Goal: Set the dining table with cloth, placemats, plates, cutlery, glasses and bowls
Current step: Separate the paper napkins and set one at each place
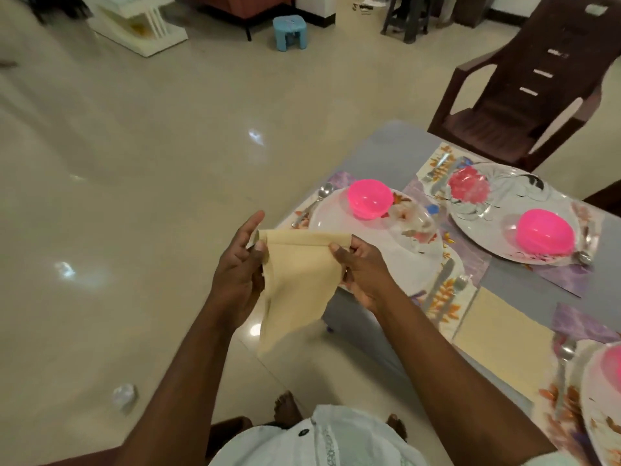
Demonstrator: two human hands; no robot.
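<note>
Two hands hold one cream napkin [295,280] in the head view, our only view, out in the air over the floor just off the table's near corner. Our left hand [238,274] pinches the upper left corner of the fold between thumb and fingers, with the other fingers loosely spread; our right hand [363,274] pinches the upper right corner, fingers curled round the edge. The cloth hangs down from that top fold toward 6 o'clock, slack and slightly twisted. At 2 o'clock from the hands sits a plate [353,227] carrying a pink bowl [369,198], with a spoon [316,200] along its left rim; a second plate [504,210] lies further out at 2 o'clock. At 4 o'clock another napkin [504,341] lies flat on the grey tablecloth [396,153]. We judge the step is folding this napkin: keep both corners level, draw the top edge taut so the crease runs straight, then match the folded one's size before laying it beside a plate.
</note>
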